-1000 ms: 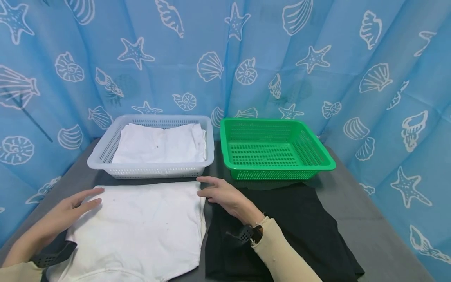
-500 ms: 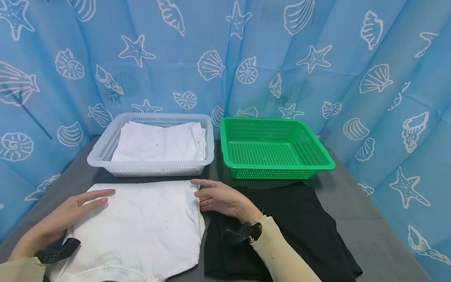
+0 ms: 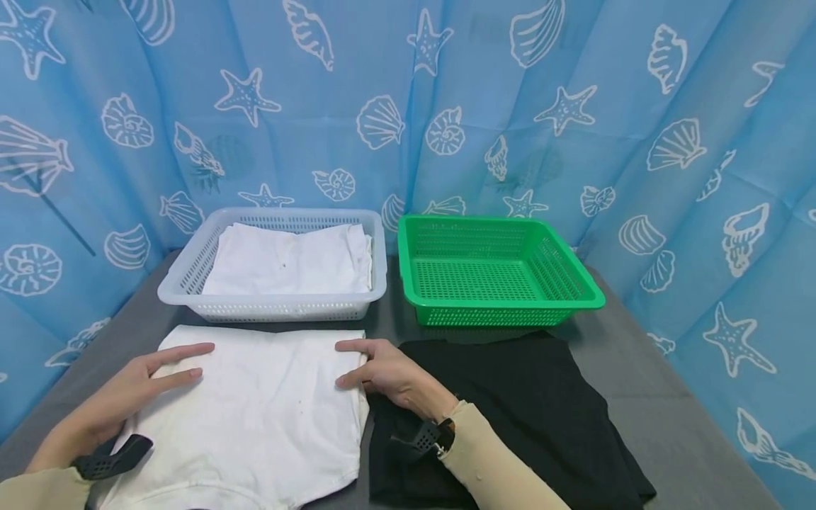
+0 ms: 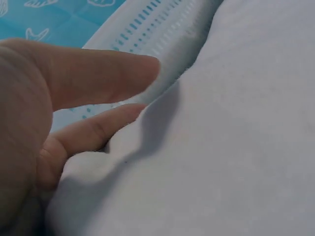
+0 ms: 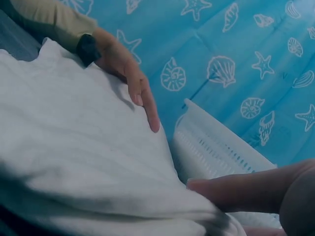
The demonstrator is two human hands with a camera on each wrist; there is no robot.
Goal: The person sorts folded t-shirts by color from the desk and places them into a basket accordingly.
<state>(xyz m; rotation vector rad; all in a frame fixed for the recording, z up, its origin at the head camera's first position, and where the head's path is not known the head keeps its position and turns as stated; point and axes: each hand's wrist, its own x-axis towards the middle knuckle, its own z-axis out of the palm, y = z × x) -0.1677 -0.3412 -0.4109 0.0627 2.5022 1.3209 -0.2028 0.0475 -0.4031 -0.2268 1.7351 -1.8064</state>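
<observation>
A folded white shirt lies flat at the front left, its neckline toward the near edge. At its far left part, my left hand has index finger and thumb extended over the cloth; the other fingers are hidden. In the left wrist view, the digits stand apart at the edge of the white cloth and cast a shadow on it. My right hand is at the far right corner, index finger and thumb stretched over the cloth, the remaining fingers tucked at its side. Small ripples run across the fabric between both hands.
Behind the shirt stands a pale blue-white basket holding folded white cloth. A green basket beside it shows its bare floor. Black cloth lies spread on the grey table. A blue shell-print curtain surrounds the table.
Both hands have moved inward over the white shirt. The right index finger and thumb now reach farther onto the cloth, and ripples have formed across it. The baskets stay put.
</observation>
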